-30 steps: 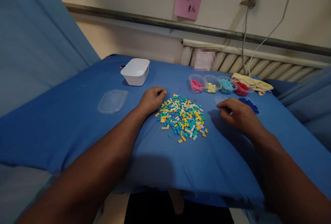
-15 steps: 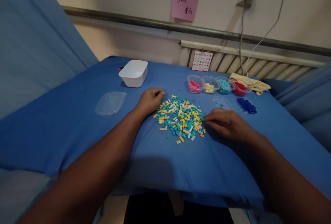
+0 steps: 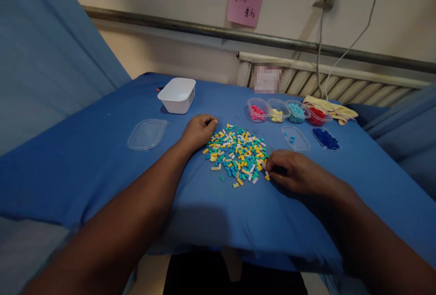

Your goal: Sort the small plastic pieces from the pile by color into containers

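Observation:
A loose pile of small brick-like pieces (image 3: 238,156) in yellow, white, green and teal lies on the blue cloth. My left hand (image 3: 199,130) rests at the pile's upper left edge, fingers curled in and thumb against them; whatever is inside is hidden. At the pile's right edge is my right hand (image 3: 294,170), its fingers bent and fingertips down among the outer pieces. What those fingertips pinch, if anything, is too small to make out. Just beyond the right hand lies a clear lid (image 3: 301,143) holding a few blue pieces.
Clear tubs hold pink (image 3: 257,112), pale yellow (image 3: 276,115), light blue (image 3: 296,112) and red pieces (image 3: 316,115). Dark blue pieces (image 3: 325,138) fill a shallow tray. A white bin (image 3: 175,97), a clear lid (image 3: 147,135) and a yellow cloth (image 3: 335,109) also lie there.
My right hand has drawn slightly nearer and its fingers have curled, lower along the pile's right edge. The lid behind it shows more fully. My left hand stays in place.

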Tool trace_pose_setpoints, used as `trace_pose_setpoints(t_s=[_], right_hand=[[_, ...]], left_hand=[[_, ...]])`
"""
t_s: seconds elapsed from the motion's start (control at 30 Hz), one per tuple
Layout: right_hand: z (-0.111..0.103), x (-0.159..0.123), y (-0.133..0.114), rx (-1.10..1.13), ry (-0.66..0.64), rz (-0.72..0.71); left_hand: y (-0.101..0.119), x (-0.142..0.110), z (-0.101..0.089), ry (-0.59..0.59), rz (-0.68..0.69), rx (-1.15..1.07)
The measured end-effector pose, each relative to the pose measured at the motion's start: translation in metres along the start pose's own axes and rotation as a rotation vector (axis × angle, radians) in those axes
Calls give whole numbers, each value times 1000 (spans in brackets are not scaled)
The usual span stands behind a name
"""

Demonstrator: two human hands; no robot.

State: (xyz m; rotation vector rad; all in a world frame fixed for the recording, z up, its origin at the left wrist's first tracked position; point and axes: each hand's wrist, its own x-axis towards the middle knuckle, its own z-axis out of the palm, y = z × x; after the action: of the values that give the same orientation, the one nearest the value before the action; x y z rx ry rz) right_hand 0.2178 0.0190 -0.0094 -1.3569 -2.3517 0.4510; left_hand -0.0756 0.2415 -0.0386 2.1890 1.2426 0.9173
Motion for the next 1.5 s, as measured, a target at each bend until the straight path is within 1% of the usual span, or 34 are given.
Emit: trace_pose_setpoints(t_s=[0.13, 0.27, 0.33, 0.4, 0.5, 0.6, 0.7, 0.8, 0.9, 1.0, 1.07, 1.17, 1.23, 1.3, 1.37, 1.43, 1.5], right_hand=[[0, 2, -2, 14, 17, 10], [-2, 5, -5, 34, 114, -22], [1, 9, -10, 50, 133, -36], [5, 14, -17, 26, 103, -31], [11, 21, -26, -51, 35, 27], [11, 26, -31, -120, -21, 106], [10, 29, -33, -183, -60, 136], [13, 31, -34, -209, -37, 150], [19, 31, -32, -138, 56, 153], [18, 29, -22, 35, 182, 158], [13, 25, -9, 88, 294, 202], [1, 16, 24, -5, 516, 308], [-7, 8, 49, -121, 597, 383], [-12, 1, 70, -221, 593, 456], [-14, -2, 81, -293, 546, 496], [-12, -1, 78, -322, 534, 450], [-6, 5, 61, -282, 556, 306]], left_hand=[[1, 1, 0, -8, -11, 21], [0, 0, 1, -5, -12, -1], [0, 0, 2, -4, -4, -15], [0, -1, 2, -6, 0, -12], [1, -1, 2, -9, 0, 20], [2, -1, 2, -18, -4, 31], [3, -2, 1, -26, 1, 26], [3, -3, 1, -28, 5, 30], [3, -3, 1, -28, 5, 30], [3, -4, 1, -24, 14, 29], [3, -4, 0, -20, 25, 31], [3, -5, 0, -18, 32, 19], [3, -5, 0, -21, 34, 11], [4, -6, 0, -28, 33, 14], [4, -6, 0, -30, 26, 24], [4, -6, 0, -31, 14, 36], [5, -6, 0, -30, 9, 39]])
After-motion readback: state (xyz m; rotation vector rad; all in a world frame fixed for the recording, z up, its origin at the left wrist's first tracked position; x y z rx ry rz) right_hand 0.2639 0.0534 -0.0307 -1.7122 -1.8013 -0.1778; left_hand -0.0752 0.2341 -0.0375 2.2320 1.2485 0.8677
